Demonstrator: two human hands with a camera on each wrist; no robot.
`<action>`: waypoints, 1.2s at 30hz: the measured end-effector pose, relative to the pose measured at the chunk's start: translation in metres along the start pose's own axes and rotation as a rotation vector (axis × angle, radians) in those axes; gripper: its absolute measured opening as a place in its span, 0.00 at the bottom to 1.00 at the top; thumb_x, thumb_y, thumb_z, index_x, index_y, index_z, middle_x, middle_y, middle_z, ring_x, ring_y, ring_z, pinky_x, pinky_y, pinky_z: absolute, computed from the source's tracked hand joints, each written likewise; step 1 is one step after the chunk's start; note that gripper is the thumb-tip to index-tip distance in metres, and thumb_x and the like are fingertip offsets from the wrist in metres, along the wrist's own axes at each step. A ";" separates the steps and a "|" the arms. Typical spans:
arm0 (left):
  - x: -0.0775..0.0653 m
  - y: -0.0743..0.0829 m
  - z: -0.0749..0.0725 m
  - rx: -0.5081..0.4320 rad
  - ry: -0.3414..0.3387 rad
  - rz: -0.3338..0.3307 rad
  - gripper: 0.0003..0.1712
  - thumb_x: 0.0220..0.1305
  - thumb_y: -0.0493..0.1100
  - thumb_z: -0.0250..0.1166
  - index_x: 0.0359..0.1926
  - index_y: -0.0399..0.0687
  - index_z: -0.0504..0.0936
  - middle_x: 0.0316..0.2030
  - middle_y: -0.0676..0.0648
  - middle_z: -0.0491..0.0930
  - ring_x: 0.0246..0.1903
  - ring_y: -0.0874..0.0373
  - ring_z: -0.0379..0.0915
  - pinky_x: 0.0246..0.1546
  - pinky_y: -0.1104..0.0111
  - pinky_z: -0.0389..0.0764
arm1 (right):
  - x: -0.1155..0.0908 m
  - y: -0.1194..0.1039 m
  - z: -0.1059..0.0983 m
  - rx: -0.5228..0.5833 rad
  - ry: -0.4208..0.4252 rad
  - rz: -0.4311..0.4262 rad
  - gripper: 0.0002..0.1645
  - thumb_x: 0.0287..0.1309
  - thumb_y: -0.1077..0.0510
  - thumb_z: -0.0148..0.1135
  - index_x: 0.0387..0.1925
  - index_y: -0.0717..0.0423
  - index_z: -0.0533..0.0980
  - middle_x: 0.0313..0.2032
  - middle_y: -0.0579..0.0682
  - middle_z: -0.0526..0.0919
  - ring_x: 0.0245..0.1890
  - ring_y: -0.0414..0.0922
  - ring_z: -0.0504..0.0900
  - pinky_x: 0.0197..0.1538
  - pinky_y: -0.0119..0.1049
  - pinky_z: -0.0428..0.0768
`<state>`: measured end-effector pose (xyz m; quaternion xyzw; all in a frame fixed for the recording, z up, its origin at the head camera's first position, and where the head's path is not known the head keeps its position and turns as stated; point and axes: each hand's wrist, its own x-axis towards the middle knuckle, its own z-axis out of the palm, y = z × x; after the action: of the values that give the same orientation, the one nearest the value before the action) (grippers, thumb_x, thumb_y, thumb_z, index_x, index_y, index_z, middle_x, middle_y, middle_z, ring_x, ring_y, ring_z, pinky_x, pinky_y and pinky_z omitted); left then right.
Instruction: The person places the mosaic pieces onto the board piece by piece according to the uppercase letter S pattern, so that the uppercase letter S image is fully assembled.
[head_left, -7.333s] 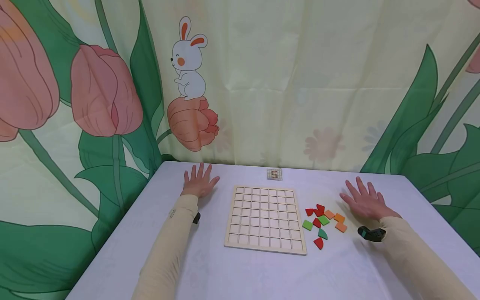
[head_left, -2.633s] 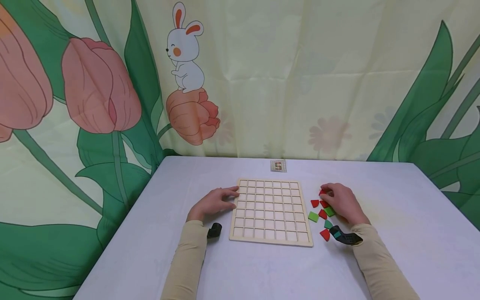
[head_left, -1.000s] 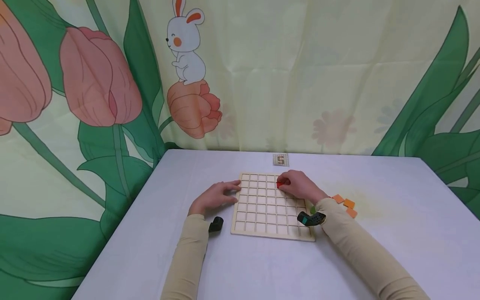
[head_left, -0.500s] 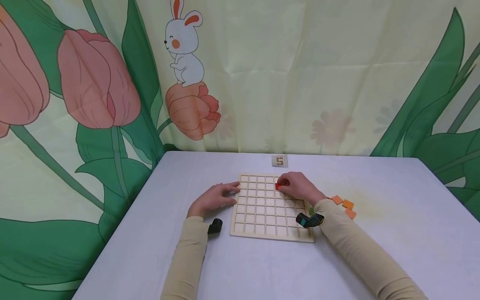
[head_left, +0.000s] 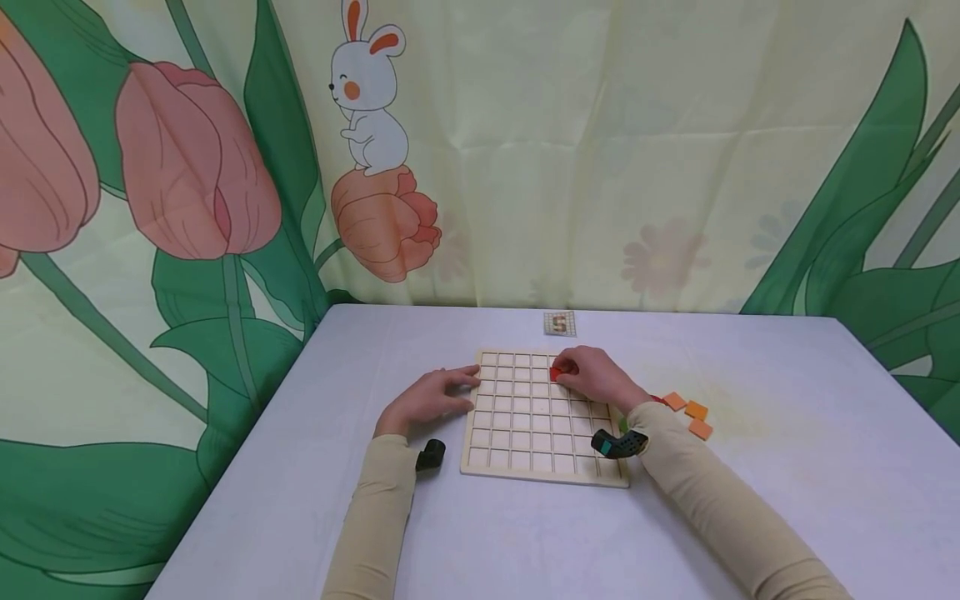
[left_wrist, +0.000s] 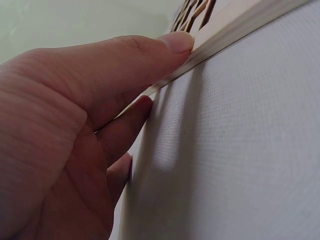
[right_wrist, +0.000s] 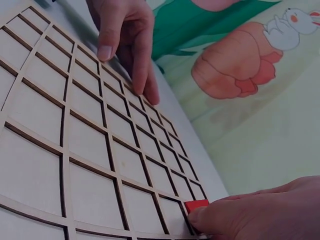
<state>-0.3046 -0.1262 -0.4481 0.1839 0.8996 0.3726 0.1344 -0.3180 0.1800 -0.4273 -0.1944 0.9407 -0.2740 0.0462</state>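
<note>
A light wooden grid board (head_left: 542, 481) with square compartments lies on the table. My right hand (head_left: 596, 372) pinches a red tile (head_left: 555, 374) over a compartment in the board's upper right part. In the right wrist view the red tile (right_wrist: 196, 205) shows at the thumb tip of that hand (right_wrist: 260, 212), by the grid's ribs; whether it lies flat in the compartment is hard to tell. My left hand (head_left: 427, 397) rests at the board's left edge, fingers extended. In the left wrist view its thumb tip (left_wrist: 178, 42) touches the board's rim (left_wrist: 240, 32).
Orange tiles (head_left: 696, 410) lie right of the board, partly behind my right sleeve. A bit of a green tile (head_left: 623, 425) shows beside the wrist. A small card with a grid pattern (head_left: 559, 323) lies behind the board. A printed curtain (head_left: 525, 167) hangs at the back.
My right hand went from the loose tiles to the board with a red tile; over the last second it has barely moved. Earlier, my left hand came from the table's far left to the board's edge.
</note>
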 end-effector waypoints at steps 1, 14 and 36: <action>0.000 0.000 0.000 -0.001 0.000 0.001 0.25 0.60 0.44 0.70 0.59 0.51 0.81 0.69 0.62 0.64 0.72 0.54 0.52 0.72 0.54 0.52 | 0.000 0.000 0.000 0.013 0.000 0.005 0.12 0.60 0.63 0.64 0.45 0.62 0.79 0.38 0.52 0.82 0.38 0.48 0.78 0.47 0.44 0.79; 0.001 -0.002 0.001 -0.007 0.001 0.007 0.25 0.60 0.44 0.70 0.59 0.52 0.81 0.69 0.64 0.64 0.72 0.54 0.52 0.71 0.54 0.53 | 0.001 0.002 0.003 -0.010 0.141 -0.118 0.05 0.56 0.67 0.65 0.31 0.58 0.75 0.32 0.50 0.76 0.33 0.45 0.72 0.38 0.40 0.74; 0.001 -0.001 0.000 -0.006 -0.002 0.005 0.25 0.60 0.44 0.70 0.59 0.51 0.81 0.69 0.63 0.64 0.72 0.55 0.53 0.71 0.54 0.55 | 0.000 0.003 0.000 -0.053 0.046 -0.059 0.13 0.58 0.58 0.67 0.42 0.64 0.81 0.36 0.54 0.78 0.38 0.49 0.75 0.44 0.44 0.77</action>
<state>-0.3054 -0.1266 -0.4495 0.1860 0.8979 0.3754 0.1349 -0.3194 0.1823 -0.4286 -0.2169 0.9423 -0.2546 0.0111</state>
